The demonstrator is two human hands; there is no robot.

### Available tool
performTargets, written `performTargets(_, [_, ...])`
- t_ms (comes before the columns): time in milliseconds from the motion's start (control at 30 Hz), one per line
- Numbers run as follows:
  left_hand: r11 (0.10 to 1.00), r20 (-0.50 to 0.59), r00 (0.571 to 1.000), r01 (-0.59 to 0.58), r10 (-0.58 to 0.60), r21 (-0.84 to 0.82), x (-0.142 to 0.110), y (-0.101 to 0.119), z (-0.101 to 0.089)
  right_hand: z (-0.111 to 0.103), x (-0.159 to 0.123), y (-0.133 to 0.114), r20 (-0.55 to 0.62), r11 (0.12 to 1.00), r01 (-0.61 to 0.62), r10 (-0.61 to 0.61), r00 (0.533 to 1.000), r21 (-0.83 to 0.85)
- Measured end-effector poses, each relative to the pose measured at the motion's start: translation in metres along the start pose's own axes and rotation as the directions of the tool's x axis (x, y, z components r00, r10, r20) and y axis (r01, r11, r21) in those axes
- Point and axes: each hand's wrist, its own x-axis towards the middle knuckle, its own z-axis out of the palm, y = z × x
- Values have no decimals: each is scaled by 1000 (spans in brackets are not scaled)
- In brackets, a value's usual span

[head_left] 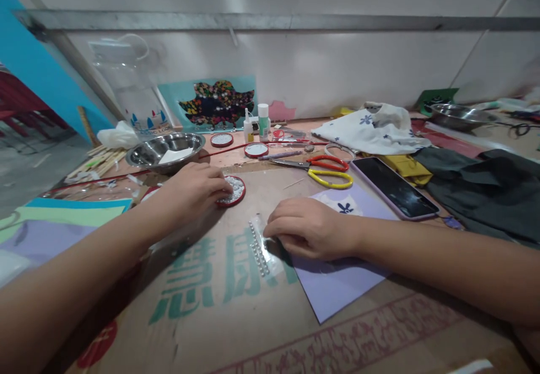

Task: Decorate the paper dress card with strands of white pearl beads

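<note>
My left hand (197, 189) reaches over a small red-rimmed lid (243, 194) filled with white and silvery beads. Its fingers are bent together, with the tips down among the beads at the lid's left side; what they pinch, if anything, is hidden. A clear plastic strip with rows of pearl beads (259, 253) lies on the cardboard (202, 323). At the strip's right edge, my right hand (310, 229) has its fingers curled closed, gripping the plastic. Beneath that wrist is a purple sheet (329, 295), bearing a white patch with a dark flower (346, 207).
Scissors (329, 172) with red and yellow handles lie beyond my right hand, beside a phone (396, 188). Behind stand a steel bowl (166, 152), a glue bottle (248, 126), a glue stick (263, 124) and a water jug (133, 93). Dark cloth (481, 188) lies right, coloured sheets (76, 211) left.
</note>
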Motion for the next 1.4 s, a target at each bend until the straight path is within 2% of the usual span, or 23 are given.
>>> performTargets(167, [996,5,999,51,-52,76,0,2,0,0,0,-1,5,1000,-10,10,1000,7])
performTargets(333, [989,-60,989,137,-134,61,-2,-4,-2,-1,0,0,20,1000,-8,8,1000,21])
performTargets(533, [960,-71,959,267,-273,-85,-7,-3,-7,-1,0,0,10,1000,-3,3,1000,27])
performTargets(667, [909,-97,928,326,-360,-261,-5,6,-11,1,-1,1,-56,1000,-11,12,998,21])
performTargets(733, [827,-41,907,362,-419,-429,-1,18,-12,0,-1,0,-115,998,-57,59,992,19])
performTargets(800, [636,98,888,396,-450,-662,3,35,-11,0,-1,-1,-188,990,-132,138,972,44])
performTargets(867, [468,213,872,426,-441,-774,5,55,-8,0,-1,-2,-271,977,-192,211,939,96])
performTargets(933, [331,249,878,397,-408,-856,6,74,-1,1,0,-2,-335,972,-195,229,914,134])
performTargets(1000, [228,249,887,355,-388,-907,4,88,6,3,0,-2,-367,977,-161,202,908,139])
performTargets(1067, [173,260,883,348,-390,-922,3,96,12,4,0,-1,-369,984,-125,164,915,126])
performTargets(1200, [121,291,838,384,-461,-915,1,101,16,7,-2,2,-346,989,-104,136,928,108])
performTargets(1300, [91,318,810,411,-493,-907,2,102,15,7,-3,3,-358,987,-112,147,922,118])
performTargets(1400, [55,329,812,403,-483,-913,3,104,13,4,-3,2,-365,976,-147,197,910,160])
